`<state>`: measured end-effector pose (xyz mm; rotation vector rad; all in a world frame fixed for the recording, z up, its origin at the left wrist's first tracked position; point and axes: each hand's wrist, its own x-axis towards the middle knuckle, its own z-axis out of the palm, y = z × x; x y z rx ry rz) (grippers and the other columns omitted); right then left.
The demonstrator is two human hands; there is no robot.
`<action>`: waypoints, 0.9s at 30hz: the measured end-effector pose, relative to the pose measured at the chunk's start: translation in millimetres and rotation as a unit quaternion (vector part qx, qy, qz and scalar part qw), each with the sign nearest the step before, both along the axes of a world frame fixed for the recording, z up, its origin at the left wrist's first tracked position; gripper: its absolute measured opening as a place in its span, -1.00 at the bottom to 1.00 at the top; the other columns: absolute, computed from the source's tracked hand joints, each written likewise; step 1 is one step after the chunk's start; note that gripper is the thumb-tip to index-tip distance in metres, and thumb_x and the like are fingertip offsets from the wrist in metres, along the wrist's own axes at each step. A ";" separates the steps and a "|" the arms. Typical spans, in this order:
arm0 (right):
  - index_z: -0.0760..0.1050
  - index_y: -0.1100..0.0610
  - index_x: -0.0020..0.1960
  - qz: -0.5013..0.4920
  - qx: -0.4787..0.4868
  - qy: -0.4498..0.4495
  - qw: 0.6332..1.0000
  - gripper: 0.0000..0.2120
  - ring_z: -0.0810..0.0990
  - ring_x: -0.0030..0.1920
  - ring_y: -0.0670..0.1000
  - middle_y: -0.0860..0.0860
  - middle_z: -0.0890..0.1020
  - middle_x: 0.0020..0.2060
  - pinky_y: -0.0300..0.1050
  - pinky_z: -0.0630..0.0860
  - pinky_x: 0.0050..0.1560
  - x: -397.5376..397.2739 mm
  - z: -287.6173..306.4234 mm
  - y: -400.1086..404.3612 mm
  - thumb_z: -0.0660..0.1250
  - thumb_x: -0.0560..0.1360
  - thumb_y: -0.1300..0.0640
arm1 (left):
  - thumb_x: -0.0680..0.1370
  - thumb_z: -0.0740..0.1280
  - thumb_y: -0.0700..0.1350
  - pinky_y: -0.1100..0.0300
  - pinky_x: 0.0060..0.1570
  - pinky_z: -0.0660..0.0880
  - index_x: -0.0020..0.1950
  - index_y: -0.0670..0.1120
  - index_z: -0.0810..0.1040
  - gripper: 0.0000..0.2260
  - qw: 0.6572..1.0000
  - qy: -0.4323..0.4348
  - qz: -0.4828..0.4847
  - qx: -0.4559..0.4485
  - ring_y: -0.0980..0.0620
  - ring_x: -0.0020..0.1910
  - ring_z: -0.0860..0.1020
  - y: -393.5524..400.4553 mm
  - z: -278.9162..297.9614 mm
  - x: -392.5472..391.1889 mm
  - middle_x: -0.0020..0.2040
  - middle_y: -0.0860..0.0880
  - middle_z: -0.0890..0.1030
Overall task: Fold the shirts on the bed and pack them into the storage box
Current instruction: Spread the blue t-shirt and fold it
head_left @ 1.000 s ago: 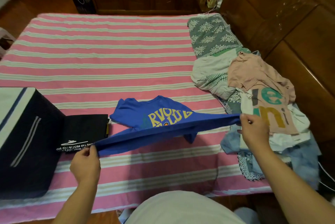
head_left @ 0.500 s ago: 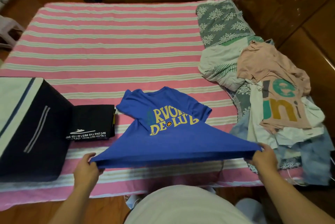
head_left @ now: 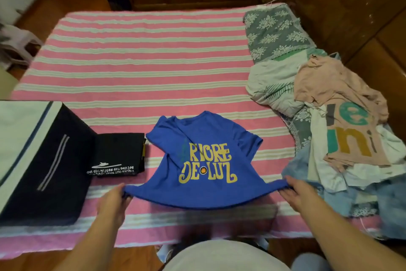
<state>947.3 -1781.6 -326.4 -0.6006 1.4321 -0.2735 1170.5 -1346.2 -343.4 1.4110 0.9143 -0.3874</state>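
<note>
The left hand (head_left: pixel 112 202) and the right hand (head_left: pixel 295 192) each pinch a bottom corner of the blue shirt (head_left: pixel 204 156), stretching its hem just above the striped bed (head_left: pixel 140 68). The shirt's upper part lies print-up on the bed. Left of it sits a folded black shirt (head_left: pixel 119 153), touching the dark storage box (head_left: pixel 44 161). A pile of unfolded clothes (head_left: pixel 342 130) lies to the right.

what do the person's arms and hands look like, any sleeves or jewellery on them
Both forearms are bare right down to the frame edge, with no sleeve showing. The left hand and right hand wear no gloves, and no watch, ring or bracelet is visible; the picture is slightly blurred.
</note>
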 end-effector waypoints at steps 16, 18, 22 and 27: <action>0.55 0.12 -0.01 -0.060 -0.241 -0.336 0.908 -0.89 0.65 -0.01 0.08 0.11 0.59 -0.01 -0.13 0.62 -0.37 223.7 375.8 -156.7 0.28 0.58 0.28 | 0.59 0.16 -0.13 0.17 -0.15 0.52 -0.12 -0.08 0.55 -0.81 0.872 -0.424 -0.057 -0.237 -0.01 -0.25 0.56 -139.0 434.6 254.3 -0.14 -0.06 0.52; 0.53 0.11 -0.06 -0.033 -0.242 -0.337 0.909 -0.88 0.64 -0.05 0.05 0.10 0.58 -0.06 -0.12 0.65 -0.32 209.9 372.9 -143.8 0.26 0.60 0.26 | 0.57 0.21 -0.13 0.18 -0.13 0.57 -0.09 -0.08 0.58 -0.84 0.883 -0.415 -0.051 -0.215 -0.01 -0.22 0.59 -126.6 424.1 254.3 -0.11 -0.06 0.56; 0.48 0.11 -0.11 -0.014 -0.193 -0.340 0.920 -0.84 0.60 -0.07 0.02 0.10 0.53 -0.09 -0.10 0.69 -0.15 170.3 313.6 -115.3 0.24 0.62 0.27 | 0.59 0.24 -0.25 0.24 -0.22 0.61 -0.20 -0.06 0.68 -0.72 0.906 -0.389 0.006 -0.168 0.00 -0.12 0.63 -97.9 355.6 225.5 -0.09 -0.04 0.61; 0.54 0.09 -0.27 0.005 -0.125 -0.278 0.952 -0.72 0.69 -0.24 -0.01 0.09 0.60 -0.16 -0.16 0.64 -0.34 109.6 184.2 -88.7 0.26 0.53 0.37 | 0.56 0.35 -0.38 0.19 0.17 0.53 0.23 -0.33 0.60 -0.75 0.947 -0.266 0.014 -0.177 -0.27 0.19 0.60 -55.3 206.2 149.7 0.23 -0.29 0.62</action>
